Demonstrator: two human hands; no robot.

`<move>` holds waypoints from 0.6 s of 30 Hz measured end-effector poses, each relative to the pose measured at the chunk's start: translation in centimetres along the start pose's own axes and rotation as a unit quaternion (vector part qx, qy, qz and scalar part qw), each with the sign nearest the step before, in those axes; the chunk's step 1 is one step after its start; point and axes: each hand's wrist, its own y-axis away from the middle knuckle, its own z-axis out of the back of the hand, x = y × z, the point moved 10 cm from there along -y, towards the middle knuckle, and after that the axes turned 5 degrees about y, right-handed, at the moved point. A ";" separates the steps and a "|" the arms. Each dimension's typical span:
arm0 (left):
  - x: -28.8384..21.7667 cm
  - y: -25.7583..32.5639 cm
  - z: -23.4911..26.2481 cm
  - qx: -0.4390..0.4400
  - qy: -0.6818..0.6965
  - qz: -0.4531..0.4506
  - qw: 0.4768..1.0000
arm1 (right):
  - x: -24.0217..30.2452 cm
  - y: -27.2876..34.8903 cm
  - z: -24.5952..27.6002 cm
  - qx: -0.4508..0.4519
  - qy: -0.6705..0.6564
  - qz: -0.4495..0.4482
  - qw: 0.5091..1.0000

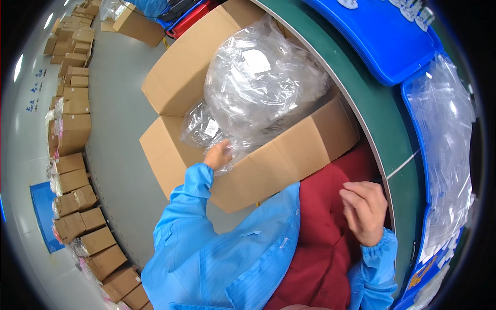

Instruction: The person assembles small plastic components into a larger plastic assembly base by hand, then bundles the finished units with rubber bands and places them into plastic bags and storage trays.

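Observation:
In front of me stands a brown cardboard box (pixel 279 168) with its flaps spread outward. A large, puffed clear plastic bag (pixel 258 88) with a white label fills much of it. Beside that lies a smaller clear bag (pixel 202 125), also with a white label. My left hand (pixel 218 154) reaches over the box's near left edge, its fingers closed on clear plastic film by the bags; the fingertips are partly hidden. Near my chest, beside the table edge, my right hand (pixel 366 211) hovers with loosely bent fingers and holds nothing.
A green-topped table (pixel 385 132) curves along the right, bearing a blue tray (pixel 385 57) with small pale parts and a blue bin of clear plastic bags (pixel 442 150). Stacked cartons (pixel 75 132) line the left wall. Another open carton (pixel 138 26) stands on the floor ahead.

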 end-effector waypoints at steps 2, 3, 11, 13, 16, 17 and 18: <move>-1.6 -0.2 -0.5 -0.013 0.050 -0.023 0.998 | 0.6 -1.2 -1.8 0.014 -0.040 0.021 0.999; -1.6 -1.2 -2.1 -0.002 0.140 -0.071 0.988 | 1.0 -1.8 -2.6 0.020 -0.056 0.034 0.998; -6.0 -6.9 -11.2 0.251 0.406 0.039 0.878 | -5.3 -4.2 -9.6 0.057 -0.135 -0.132 0.980; -5.5 -8.8 -13.8 0.271 0.432 0.065 0.858 | -8.5 -5.9 -14.0 0.067 -0.253 -0.254 0.931; -7.6 -10.1 -14.0 0.255 0.402 0.065 0.877 | -10.5 -9.9 -19.0 0.064 -0.305 -0.345 0.885; -11.3 -8.9 -12.1 0.264 0.412 0.035 0.872 | -10.8 -10.9 -19.5 0.075 -0.302 -0.366 0.877; -14.2 -8.2 -10.2 0.267 0.422 0.001 0.866 | -11.5 -11.3 -20.2 0.068 -0.299 -0.372 0.876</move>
